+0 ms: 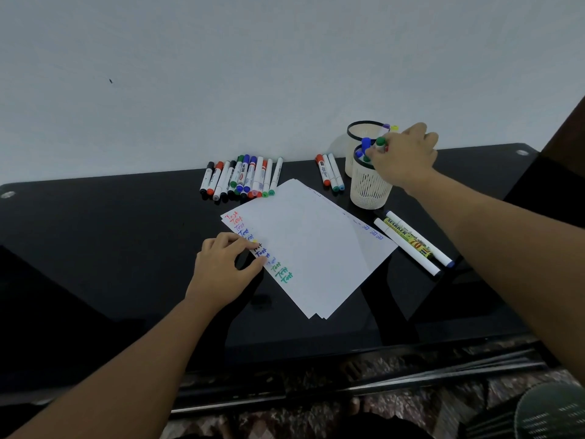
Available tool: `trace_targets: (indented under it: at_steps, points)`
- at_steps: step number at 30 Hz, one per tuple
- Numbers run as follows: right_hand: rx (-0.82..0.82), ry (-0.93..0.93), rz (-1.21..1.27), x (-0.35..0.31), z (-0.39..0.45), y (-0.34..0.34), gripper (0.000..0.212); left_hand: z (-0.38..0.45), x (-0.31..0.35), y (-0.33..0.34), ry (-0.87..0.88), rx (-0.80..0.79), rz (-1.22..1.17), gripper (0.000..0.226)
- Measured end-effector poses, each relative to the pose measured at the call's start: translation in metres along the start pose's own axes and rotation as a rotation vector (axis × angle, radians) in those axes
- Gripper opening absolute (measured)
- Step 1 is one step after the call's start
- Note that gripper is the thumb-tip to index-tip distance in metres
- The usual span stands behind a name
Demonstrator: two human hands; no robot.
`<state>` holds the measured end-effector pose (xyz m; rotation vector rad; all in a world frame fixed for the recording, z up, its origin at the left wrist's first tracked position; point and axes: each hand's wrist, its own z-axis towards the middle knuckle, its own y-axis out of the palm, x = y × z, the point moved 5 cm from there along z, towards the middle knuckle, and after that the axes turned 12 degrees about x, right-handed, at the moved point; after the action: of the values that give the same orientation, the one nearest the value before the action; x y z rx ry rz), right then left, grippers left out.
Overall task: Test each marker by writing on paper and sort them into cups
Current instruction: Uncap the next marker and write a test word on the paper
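Observation:
A stack of white paper point(310, 245) lies tilted on the black glass table point(95, 248), with "Test" written in several colours along its left edge. My left hand point(226, 267) presses that edge with its fingertips. My right hand point(403, 156) reaches over the near white mesh cup point(368, 188) and grips a green-capped marker point(380, 143) at the cup's mouth, beside blue-capped markers standing inside. A second cup point(364, 131) stands behind, with purple and yellow caps showing. A row of several markers point(240, 179) lies at the back of the table.
Three markers point(330, 171) lie left of the cups. Three more markers point(414, 242), one labelled MARKER, lie right of the paper. A pale wall rises straight behind the table. The table's front edge runs above a patterned floor.

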<state>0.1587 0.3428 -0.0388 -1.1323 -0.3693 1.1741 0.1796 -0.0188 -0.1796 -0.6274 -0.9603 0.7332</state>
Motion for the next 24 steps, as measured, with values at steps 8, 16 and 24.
trace_targets:
  at_steps: [8,16,24]
  points:
    - [0.033,0.0,0.113,0.004,-0.005,0.002,0.039,0.0,-0.001,0.0,0.0,0.002,-0.005,0.033]
    - [0.172,-0.066,0.118,-0.004,-0.01,-0.003,0.037,0.001,-0.002,-0.001,-0.024,-0.018,-0.014,0.033]
    - [0.353,-0.503,0.385,-0.061,-0.087,-0.002,0.016,0.02,0.0,-0.004,-0.05,-0.188,0.005,0.035]
